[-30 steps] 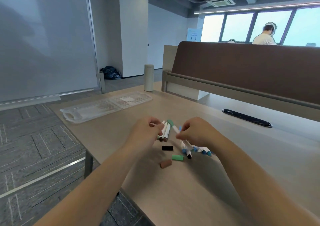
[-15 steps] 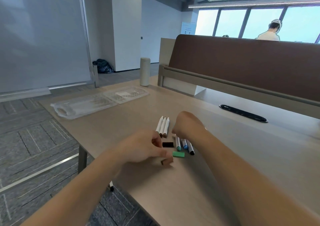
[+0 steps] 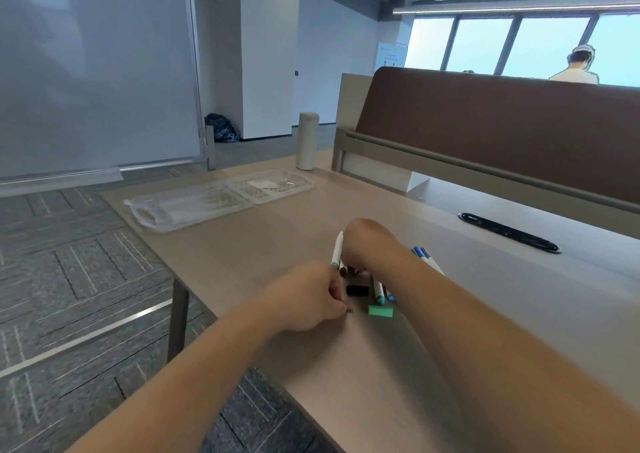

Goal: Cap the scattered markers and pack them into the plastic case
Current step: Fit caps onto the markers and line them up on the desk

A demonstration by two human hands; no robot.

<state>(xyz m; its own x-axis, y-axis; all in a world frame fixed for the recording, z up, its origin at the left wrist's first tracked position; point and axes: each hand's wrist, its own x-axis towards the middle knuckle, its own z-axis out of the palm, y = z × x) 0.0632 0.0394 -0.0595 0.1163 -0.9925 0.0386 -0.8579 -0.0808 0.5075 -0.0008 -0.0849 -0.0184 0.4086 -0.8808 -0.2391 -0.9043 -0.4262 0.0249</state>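
Fingers: left hand [image 3: 308, 300] has its fingers [image 3: 333, 289] curled, pinching a brown cap [image 3: 350, 311] at the tips; right hand [image 3: 365, 244] bends down over the markers, its grip hidden.
Case [image 3: 194, 206]: clear, open flat, far left on the table [image 3: 277, 244], well apart from the markers.
Green marker [image 3: 337, 250]: uncapped, just left of the right hand.
Black cap [image 3: 356, 290]: loose between the hands.
Green cap [image 3: 380, 310]: loose, nearer.
Blue markers [image 3: 424, 256]: right of the forearm.

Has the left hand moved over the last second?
Yes. The left hand drew back toward the person, from the white markers beyond the black cap to its near left, where it pinches the brown cap.
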